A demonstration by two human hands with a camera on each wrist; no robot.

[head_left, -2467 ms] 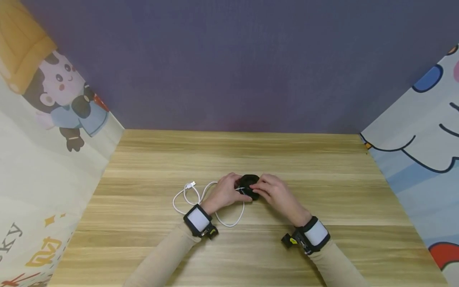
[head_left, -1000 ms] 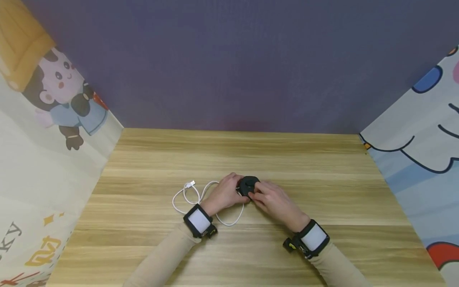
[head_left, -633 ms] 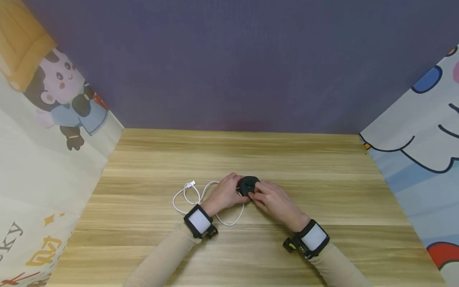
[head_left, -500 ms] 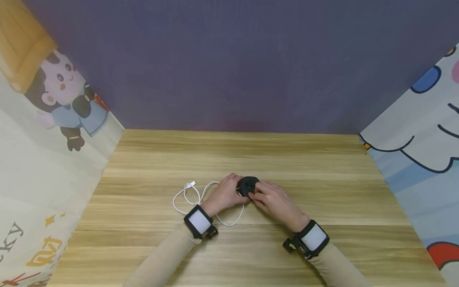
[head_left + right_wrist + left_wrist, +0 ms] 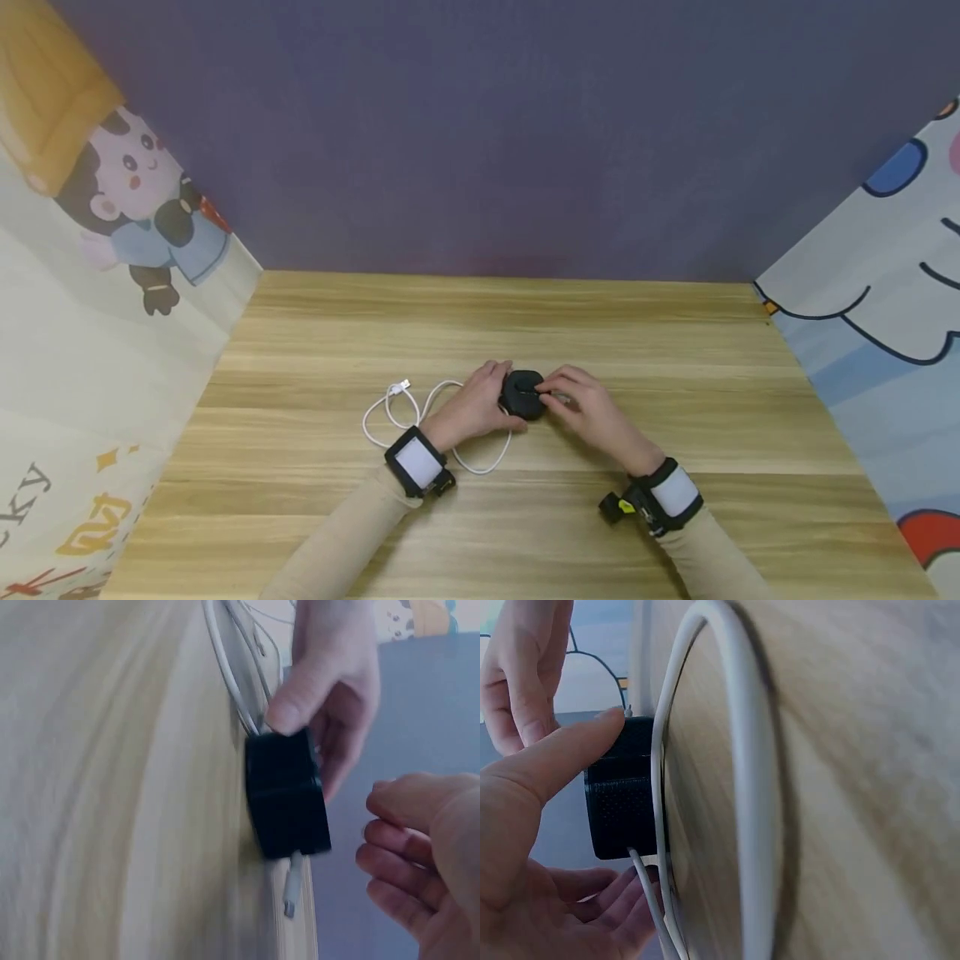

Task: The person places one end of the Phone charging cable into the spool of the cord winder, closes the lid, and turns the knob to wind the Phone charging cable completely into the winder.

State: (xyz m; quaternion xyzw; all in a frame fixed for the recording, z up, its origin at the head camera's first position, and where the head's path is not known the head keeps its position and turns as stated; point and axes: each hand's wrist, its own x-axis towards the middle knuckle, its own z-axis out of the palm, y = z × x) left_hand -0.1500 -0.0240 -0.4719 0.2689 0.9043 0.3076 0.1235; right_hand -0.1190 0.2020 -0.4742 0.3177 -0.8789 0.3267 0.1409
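Note:
My left hand [image 5: 480, 404] holds a black cable winder [image 5: 522, 395], a squat rounded case with a groove in its top, thumb on the near side and fingers on the far side. A white USB cable [image 5: 750, 787] runs into one side of it; a small white plug [image 5: 291, 892] sticks out of the opposite side in the right wrist view. My right hand [image 5: 592, 412] is just right of the winder, fingers loosely bent. In the right wrist view its fingers [image 5: 397, 874] stand apart from the winder with nothing seen in them. The winder's inside is hidden.
The cable's USB-A plug [image 5: 405, 385] lies left of my left hand among loose loops on the wooden table [image 5: 360, 325]. A dark blue-grey panel [image 5: 495, 150] stands behind the table. Printed cartoon walls flank both sides.
The cable lay across the winder's dark hollow earlier; a grooved black top shows now. My right hand has let go of the winder and drawn back to the right. The left hand keeps its hold.

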